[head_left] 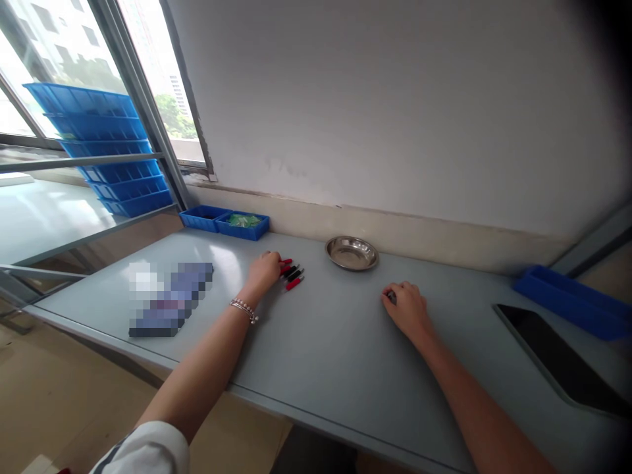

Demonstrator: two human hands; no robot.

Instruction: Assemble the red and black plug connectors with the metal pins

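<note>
Left hand [264, 273] lies curled on the bench [336, 355], knuckles up, its fingertips at the end of a small group of red and black connectors [292, 274]. One red connector sits right against the fingers, but this view does not show whether they grip it. The connectors are short, glossy barrels with slim ends, lying close together and slightly fanned on the smooth grey top. A beaded silver bracelet [244, 310] circles the left wrist, and a white sleeve [148, 449] shows at the bottom edge of the view.

Right hand [407, 309] rests farther along the bench, loosely clenched, with its fingers curled over a small dark piece [392, 297] that is mostly hidden beneath them. Between the hands but farther back, a shallow stainless steel dish [351, 253] sits near the wall. To its left, two blue plastic trays [205, 218] touch side by side against the wall, the nearer to the dish holding something green, perhaps in a bag [244, 220].

A pixelated blur [168, 299] hides whatever lies at the bench's left end. Stacked blue crates [113, 174] show past the metal window frame [143, 99]. At the right, a flat black slab [557, 355] lies beside a long blue tray [567, 303].
</note>
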